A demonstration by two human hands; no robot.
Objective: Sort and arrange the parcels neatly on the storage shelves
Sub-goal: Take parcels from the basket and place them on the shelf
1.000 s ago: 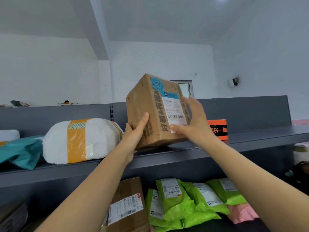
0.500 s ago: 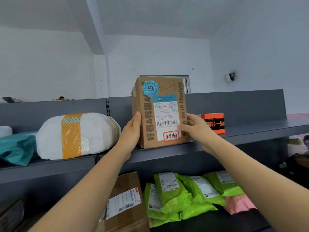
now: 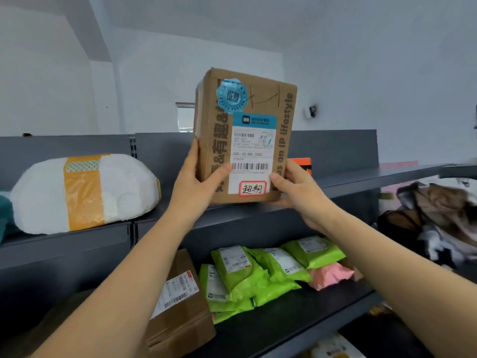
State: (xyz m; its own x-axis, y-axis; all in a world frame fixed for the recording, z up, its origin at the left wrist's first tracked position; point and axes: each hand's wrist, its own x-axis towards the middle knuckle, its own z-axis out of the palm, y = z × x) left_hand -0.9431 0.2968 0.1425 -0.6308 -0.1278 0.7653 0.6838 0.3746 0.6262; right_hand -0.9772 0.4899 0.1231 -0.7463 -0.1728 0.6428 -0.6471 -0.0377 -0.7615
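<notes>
Left hand (image 3: 194, 189) and right hand (image 3: 296, 193) grip the box (image 3: 247, 130) upright; next probably lowering it squarely onto the shelf (image 3: 374, 177) beneath.

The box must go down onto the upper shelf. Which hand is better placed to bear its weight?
Probably the right hand: its fingers reach under the box, with the thumb on the front. The left hand only grips the left side, thumb on the front, so it could let go first.
</notes>
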